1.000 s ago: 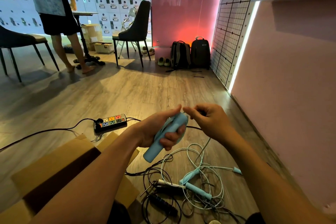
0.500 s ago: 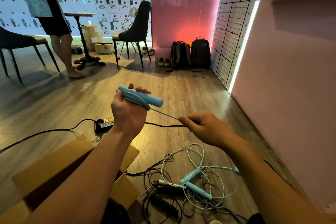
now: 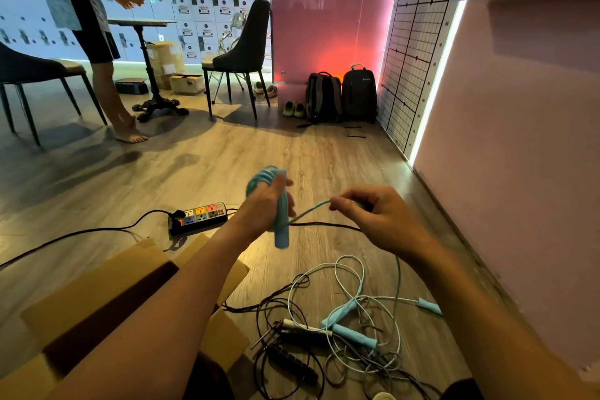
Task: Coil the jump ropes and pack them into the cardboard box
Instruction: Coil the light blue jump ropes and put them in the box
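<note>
My left hand (image 3: 264, 204) grips a light blue jump rope handle (image 3: 281, 230) held upright, with blue cord wound around its upper part (image 3: 259, 179). My right hand (image 3: 373, 214) pinches the free blue cord (image 3: 310, 208) a short way to the right, the cord taut between the hands and then dropping to the floor. On the floor below lies a tangle of jump ropes (image 3: 344, 328): pale blue cords with blue handles, a white-handled rope and a black one. The open cardboard box (image 3: 97, 295) sits at lower left, partly hidden by my left forearm.
A power strip (image 3: 198, 217) with a black cable lies on the wooden floor beyond my hands. The pink wall (image 3: 519, 172) runs close on the right. A person (image 3: 91, 36) stands at far left by a table and chairs. Two backpacks (image 3: 341, 94) lean at the far wall.
My left hand has turned the handle from lying sideways to upright and moved right and down. More cord sits wound on it. My right hand has shifted right, still pinching the cord.
</note>
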